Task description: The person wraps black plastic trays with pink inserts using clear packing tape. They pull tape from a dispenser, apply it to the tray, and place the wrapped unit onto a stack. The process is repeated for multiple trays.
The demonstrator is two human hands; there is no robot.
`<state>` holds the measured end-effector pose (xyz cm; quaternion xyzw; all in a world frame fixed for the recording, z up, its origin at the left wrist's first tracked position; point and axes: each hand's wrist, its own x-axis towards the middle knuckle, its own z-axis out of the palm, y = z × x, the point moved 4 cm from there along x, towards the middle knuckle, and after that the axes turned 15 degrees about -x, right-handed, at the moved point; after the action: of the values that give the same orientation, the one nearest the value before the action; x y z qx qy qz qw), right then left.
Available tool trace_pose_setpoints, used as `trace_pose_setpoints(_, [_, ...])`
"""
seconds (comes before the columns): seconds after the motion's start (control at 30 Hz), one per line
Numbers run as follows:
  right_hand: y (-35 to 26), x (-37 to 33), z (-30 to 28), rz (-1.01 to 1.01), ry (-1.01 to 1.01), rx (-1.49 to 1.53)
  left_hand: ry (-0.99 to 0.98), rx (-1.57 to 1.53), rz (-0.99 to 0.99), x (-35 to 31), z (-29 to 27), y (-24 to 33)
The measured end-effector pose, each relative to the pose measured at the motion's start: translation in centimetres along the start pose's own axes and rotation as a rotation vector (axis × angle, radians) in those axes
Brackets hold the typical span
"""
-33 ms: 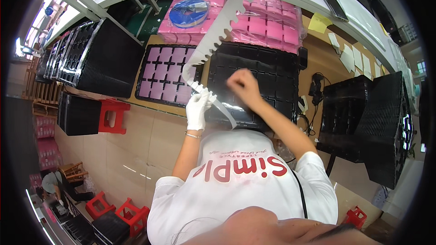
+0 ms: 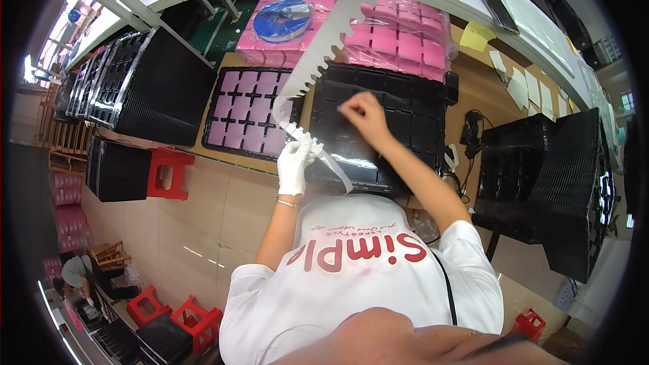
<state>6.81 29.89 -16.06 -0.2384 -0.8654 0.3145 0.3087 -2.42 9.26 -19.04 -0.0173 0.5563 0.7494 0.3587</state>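
Taking the middle of the view as the clock's centre, the left hand (image 2: 293, 169), in a white glove with a bracelet at the wrist, was just toward 9 o'clock, its thumb and fingertips pinching a long white strip with one notched edge (image 2: 326, 37). That strip came down from 12 o'clock, bent above the glove and trailed a plain tail toward 5 o'clock. The bare right hand (image 2: 365, 116) was near 1 o'clock, above a shiny black plastic tray with square cells (image 2: 412, 115); its fingers were curled and bunched, but whether they pinched anything could not be told. At 10 o'clock lay a black-rimmed tray (image 2: 236, 150) filled with pinkish-purple squares (image 2: 242, 108). A flat blue ring in clear film (image 2: 263, 20) sat on a pink block stack (image 2: 260, 49) between 11 and 12, and more film-wrapped pink blocks (image 2: 399, 40) stood at 1 o'clock. Toward 2 o'clock were a yellow paper note (image 2: 476, 35) and white paper slips (image 2: 519, 88), any writing on them too small to read. At 6 o'clock, large upside-down red lettering (image 2: 357, 249), with smaller print above, crossed the wearer's white T-shirt (image 2: 378, 290).
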Motion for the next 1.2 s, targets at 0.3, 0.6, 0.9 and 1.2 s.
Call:
trace_pose_setpoints(0.3, [12.9,11.0,8.9,0.100,-0.136,-0.164,-0.081,0.069,-0.051,0.1,0.1,0.0])
trace_pose_setpoints(0.6, [4.0,10.2,3.2,-0.146,-0.153,-0.665,-0.073,0.078,-0.070,-0.1,0.7,0.8])
trace_pose_setpoints(0.9, [6.6,9.5,3.9,-0.172,-0.200,-0.403,-0.098,0.083,-0.078,0.5,0.5,0.6])
trace_pose_setpoints(1.2, [0.0,-4.6,2.0,0.666,-0.466,1.159,-0.058,0.007,-0.051,-0.3,-0.6,0.4])
